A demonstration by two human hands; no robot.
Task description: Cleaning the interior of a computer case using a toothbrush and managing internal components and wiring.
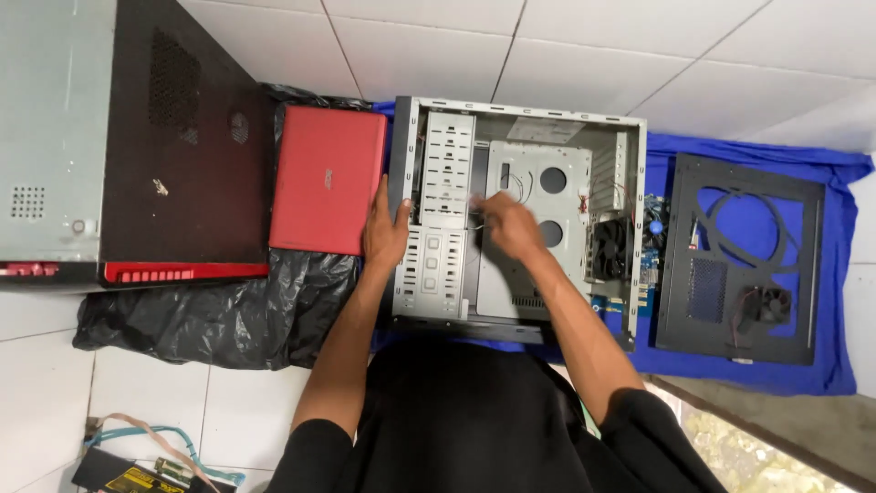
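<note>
An open grey computer case (pixel 525 119) lies on its side on a blue cloth (pixel 839 274), with its drive cage (pixel 444 192) at the left and a motherboard with a black fan (pixel 610 248) at the right. My left hand (pixel 385 233) grips the case's left wall beside the drive cage. Inside the case my right hand (pixel 511 226) is over the metal tray; its fingers are pinched near some thin wires, and it is blurred.
A shut red laptop (pixel 327 178) lies on a black plastic bag (pixel 228 310) left of the case. A black tower case with red trim (pixel 173 137) is at the far left. A black side panel with a small fan (pixel 744 260) rests on the cloth at the right.
</note>
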